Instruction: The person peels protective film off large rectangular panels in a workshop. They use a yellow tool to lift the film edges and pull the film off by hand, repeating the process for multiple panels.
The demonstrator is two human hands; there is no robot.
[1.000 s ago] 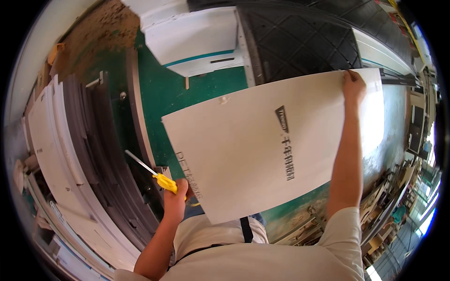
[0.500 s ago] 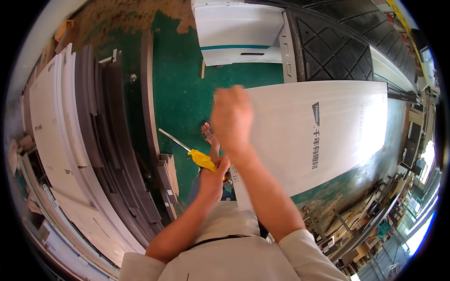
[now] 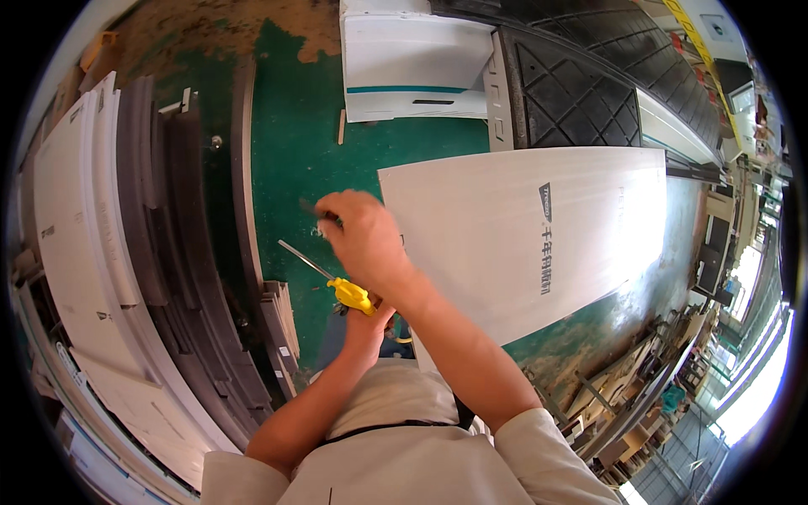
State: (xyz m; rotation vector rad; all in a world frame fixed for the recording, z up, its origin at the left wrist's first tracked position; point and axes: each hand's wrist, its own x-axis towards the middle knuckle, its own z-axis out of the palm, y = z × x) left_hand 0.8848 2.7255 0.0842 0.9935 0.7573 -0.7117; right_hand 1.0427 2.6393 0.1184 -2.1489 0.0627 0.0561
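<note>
Near our curled right fingers (image 3: 338, 202), whose hold is unclear, our left fingers (image 3: 382, 317) grip a screwdriver (image 3: 351, 295), apparently mid-handling, next calling for steadiness.

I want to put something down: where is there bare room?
Green floor lies mostly bare between the long board at left and the white panel, except for a wood strip. The panel's upper face looks bare right of the right forearm. Crowded: the board stacks at far left and the wood pile at lower right.
</note>
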